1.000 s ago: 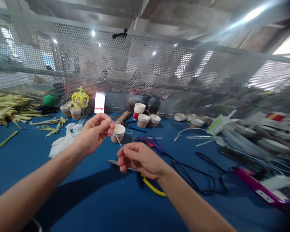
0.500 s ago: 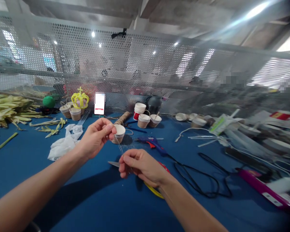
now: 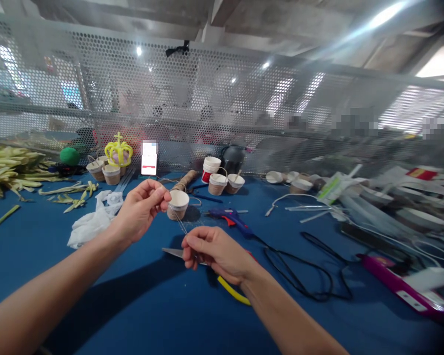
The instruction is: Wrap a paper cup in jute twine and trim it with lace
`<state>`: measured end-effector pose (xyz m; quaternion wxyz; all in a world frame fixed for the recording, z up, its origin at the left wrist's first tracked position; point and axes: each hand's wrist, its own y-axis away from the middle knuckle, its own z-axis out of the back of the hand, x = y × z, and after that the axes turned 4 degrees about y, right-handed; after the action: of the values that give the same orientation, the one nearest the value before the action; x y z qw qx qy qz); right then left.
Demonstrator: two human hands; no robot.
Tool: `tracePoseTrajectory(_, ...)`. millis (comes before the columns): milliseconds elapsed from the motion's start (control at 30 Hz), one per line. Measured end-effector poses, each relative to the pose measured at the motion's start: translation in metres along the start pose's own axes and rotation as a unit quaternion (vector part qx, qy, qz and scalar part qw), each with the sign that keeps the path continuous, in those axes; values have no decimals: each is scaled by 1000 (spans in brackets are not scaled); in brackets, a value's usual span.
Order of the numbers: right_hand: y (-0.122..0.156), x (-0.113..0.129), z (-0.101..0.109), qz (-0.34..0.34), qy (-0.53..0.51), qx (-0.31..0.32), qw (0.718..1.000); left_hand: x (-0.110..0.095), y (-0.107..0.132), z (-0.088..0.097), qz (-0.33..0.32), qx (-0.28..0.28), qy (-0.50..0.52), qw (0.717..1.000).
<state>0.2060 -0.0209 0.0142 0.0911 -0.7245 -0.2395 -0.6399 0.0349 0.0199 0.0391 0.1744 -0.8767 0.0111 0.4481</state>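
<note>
My left hand (image 3: 146, 207) is closed in a pinch, thumb against forefinger, beside a small paper cup (image 3: 178, 206) wrapped in twine. Thin, wire-like strands (image 3: 182, 225) rise from the pinched fingers of my right hand (image 3: 209, 251) towards the cup. Whether they reach my left fingertips is unclear. Beneath my right hand lies a pair of scissors, its blade (image 3: 172, 252) pointing left and its yellow-and-red handle (image 3: 234, 291) partly hidden. A blue glue gun (image 3: 231, 220) with a red trigger rests just behind that hand.
White crumpled plastic (image 3: 91, 224) and pale husks (image 3: 11, 170) lie at left. Twine-wrapped cups (image 3: 217, 184), a lit phone (image 3: 148, 160) and a yellow crown-shaped piece (image 3: 119, 150) stand along the perforated screen (image 3: 192, 93). Black cable (image 3: 299, 276) and a purple power strip (image 3: 403, 286) occupy the right.
My left hand has drawn slightly left, away from the cup's front, and more of the cup shows. My right hand stays nearly in place. The whole view has shifted a little.
</note>
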Motion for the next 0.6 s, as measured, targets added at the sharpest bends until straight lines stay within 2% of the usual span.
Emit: tracePoseTrajectory(600,0,0,0,1,9,-9,1000,1,-2,2,-14,-24,-2,1000)
